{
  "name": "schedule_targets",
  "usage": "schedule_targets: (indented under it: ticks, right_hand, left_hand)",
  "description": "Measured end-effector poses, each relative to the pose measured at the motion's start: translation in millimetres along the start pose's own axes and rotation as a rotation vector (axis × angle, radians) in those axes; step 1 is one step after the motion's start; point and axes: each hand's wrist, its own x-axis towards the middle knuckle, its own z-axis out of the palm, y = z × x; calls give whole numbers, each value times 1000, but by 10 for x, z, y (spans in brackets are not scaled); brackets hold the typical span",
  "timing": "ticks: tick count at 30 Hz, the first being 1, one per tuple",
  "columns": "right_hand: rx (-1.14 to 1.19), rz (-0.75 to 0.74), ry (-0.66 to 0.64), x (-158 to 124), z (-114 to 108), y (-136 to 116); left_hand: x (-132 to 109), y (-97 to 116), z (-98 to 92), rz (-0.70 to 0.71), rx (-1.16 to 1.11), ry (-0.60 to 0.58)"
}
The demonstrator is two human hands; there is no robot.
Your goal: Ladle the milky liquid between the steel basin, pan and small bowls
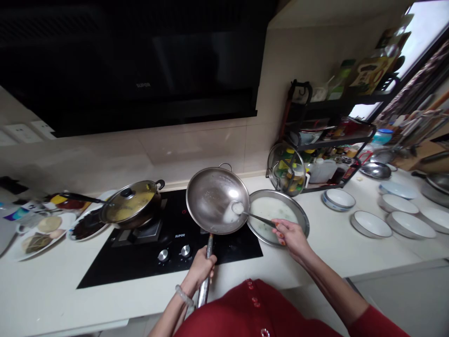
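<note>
My left hand [202,267] is wrapped round the long handle of a steel wok [206,196], which is tilted over the right part of the hob. In my right hand [289,236] is the handle of a ladle [237,208]. The ladle's bowl rests at the lower right inside the wok, beside a small pool of whitish liquid [229,215]. Just right of the wok stands a wide metal basin [304,220] holding milky white liquid with pale bits in it. My right forearm passes over the basin's front rim.
A glass-lidded pot [129,213] sits on the left of the black hob [140,267]. Plates of food [66,220] stand farther left. Several bowls [372,224] are on the counter at right. Behind the basin are a glass lid [286,164] and a seasoning rack [329,140]. A range hood [140,61] hangs above.
</note>
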Motion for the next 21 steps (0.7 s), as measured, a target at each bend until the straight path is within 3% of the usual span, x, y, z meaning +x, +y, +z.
schedule_targets:
  ticks: [6, 11, 14, 18, 21]
  right_hand:
    - [74, 30, 42, -76, -264, -117]
    - [-98, -87, 95, -30, -637, -39]
    - [-384, -302, 83, 3, -876, 104]
    - [-816, -751, -5, 11, -1114, 306]
    - [-994, -1029, -31, 3, -1230, 406]
  left_hand:
    - [-6, 16, 4, 0, 4, 4]
    - [7, -6, -1, 7, 17, 8]
    - [18, -33, -6, 16, 13, 9]
    - [17, -40, -4, 9, 10, 11]
    - [15, -36, -1, 9, 6, 7]
